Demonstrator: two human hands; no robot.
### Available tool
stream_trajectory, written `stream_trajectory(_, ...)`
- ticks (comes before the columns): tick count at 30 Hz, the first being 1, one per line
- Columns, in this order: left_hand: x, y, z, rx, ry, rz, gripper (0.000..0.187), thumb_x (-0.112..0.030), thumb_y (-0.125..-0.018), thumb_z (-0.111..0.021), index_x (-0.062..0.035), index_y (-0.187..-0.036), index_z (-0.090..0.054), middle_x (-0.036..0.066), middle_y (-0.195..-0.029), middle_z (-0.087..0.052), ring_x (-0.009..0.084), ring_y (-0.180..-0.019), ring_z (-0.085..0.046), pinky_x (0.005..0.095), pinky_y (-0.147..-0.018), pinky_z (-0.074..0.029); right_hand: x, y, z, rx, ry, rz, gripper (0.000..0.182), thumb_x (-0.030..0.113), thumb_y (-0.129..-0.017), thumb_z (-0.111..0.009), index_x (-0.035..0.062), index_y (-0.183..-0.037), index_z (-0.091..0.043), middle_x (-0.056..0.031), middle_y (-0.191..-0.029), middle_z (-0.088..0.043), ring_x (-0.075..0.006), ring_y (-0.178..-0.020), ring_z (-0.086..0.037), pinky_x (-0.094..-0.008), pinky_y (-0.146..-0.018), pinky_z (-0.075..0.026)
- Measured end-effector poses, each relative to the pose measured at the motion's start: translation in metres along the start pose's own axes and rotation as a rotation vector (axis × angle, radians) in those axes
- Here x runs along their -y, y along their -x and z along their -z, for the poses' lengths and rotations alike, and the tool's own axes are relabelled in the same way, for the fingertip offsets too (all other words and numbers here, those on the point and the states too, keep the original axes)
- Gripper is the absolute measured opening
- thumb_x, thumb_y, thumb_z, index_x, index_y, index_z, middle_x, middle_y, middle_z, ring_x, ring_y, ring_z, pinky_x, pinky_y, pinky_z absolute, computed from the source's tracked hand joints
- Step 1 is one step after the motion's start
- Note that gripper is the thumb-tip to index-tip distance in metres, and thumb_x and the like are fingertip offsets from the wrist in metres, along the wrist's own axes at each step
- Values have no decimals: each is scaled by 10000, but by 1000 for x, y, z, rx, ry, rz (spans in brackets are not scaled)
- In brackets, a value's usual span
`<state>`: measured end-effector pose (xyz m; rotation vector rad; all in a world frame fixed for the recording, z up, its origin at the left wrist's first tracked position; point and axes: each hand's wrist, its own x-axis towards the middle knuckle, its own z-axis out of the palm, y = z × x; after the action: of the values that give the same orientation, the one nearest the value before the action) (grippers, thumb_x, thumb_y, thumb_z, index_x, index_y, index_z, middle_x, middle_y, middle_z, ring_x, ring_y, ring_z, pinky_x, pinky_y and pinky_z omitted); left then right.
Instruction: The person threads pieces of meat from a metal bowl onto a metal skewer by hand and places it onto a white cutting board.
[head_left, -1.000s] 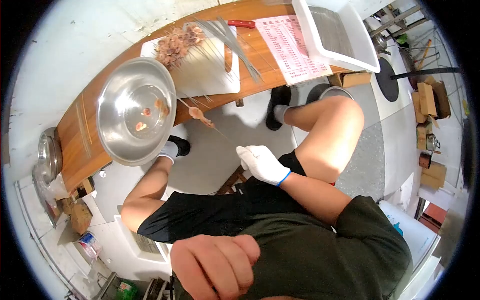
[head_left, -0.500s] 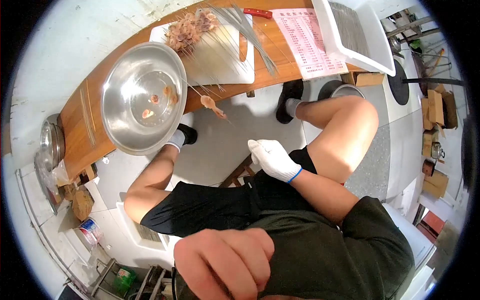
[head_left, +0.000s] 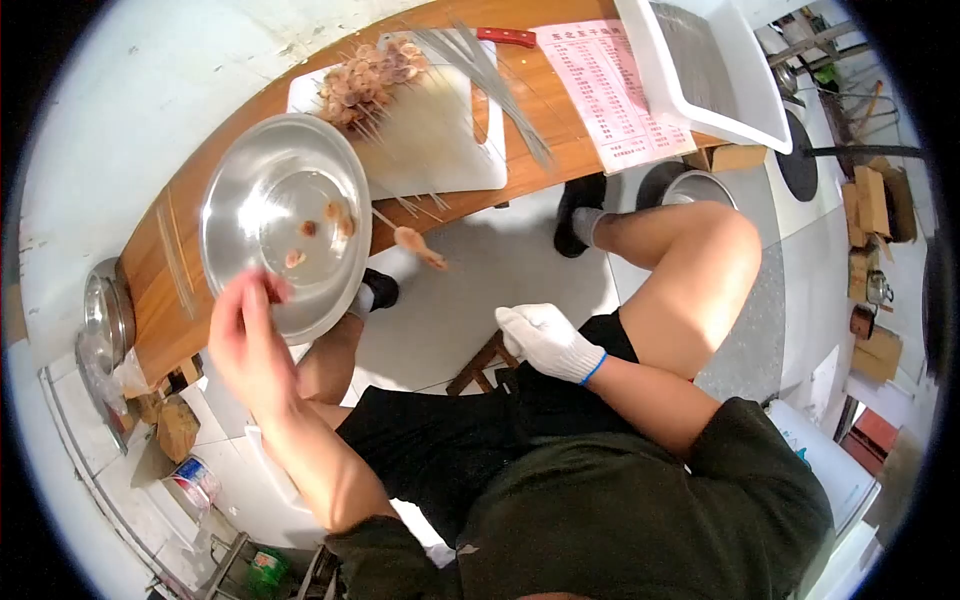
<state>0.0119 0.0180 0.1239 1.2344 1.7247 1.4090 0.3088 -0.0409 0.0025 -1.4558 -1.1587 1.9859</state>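
The gloved right hand, in a white knit glove with a blue cuff, sits in the middle of the frame with its fingers pressed together around the near end of a thin metal skewer; the pinch itself is too small to see clearly. The skewer runs up and left, and a pale pink piece of meat is already threaded near its far end, just below the edge of the long brown wooden counter.

The bare left hand, at centre left, is half open at the rim of the large round steel bowl. It seems to pinch a small reddish piece, but blur makes this uncertain. A few pieces of meat lie in the bowl.

To do this step well, the person should probably keep the skewer steady and push each piece on straight, away from the fingers.

The pink printed sheet at the upper right carries rows of small characters, not readable here.
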Motion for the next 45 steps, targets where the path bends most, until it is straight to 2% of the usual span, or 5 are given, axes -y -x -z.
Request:
stream_trajectory(7,166,-82,40,151,-958,124,319,-229,-888,-645,23,-1082,-660,172,-955,-699,288,-934,-668,359,-840,-491,2,-4,4,63,-187,-122,477,341,-1000,-494,56,-621,-540,7,-578,-495,-89,-544,-445,-253,-534,-382)
stream_trajectory(17,177,-81,24,274,-1044,279,205,-143,-818,-661,2,-962,-670,175,-905,-687,329,-859,-651,403,-807,-495,8,-6,2,51,-114,-126,484,343,-1003,-471,45,-628,-542,-5,-584,-487,-109,-562,-442,-273,-554,-387)
stream_trajectory(26,187,-81,29,304,-854,239,231,-196,-892,-644,27,-947,-623,101,-864,-679,188,-768,-660,317,-707,-510,5,-2,3,60,-52,-58,449,332,-997,-468,11,-726,-625,-59,-699,-588,-146,-675,-535,-289,-664,-444)
stream_trajectory(30,160,-72,21,177,-137,585,123,-149,-956,-569,-39,-998,-605,69,-908,-677,110,-754,-643,240,-648,-499,8,-1,4,42,52,1,428,332,-991,-470,1,-805,-668,-104,-785,-643,-185,-762,-589,-321,-744,-470)
stream_trajectory(45,125,-32,32,36,529,556,289,-150,-994,-506,-20,-1251,-534,149,-1219,-620,193,-995,-651,299,-816,-535,14,13,-4,49,205,166,289,242,-981,-481,-12,-1039,-608,-189,-961,-660,-304,-929,-641,-362,-858,-478)
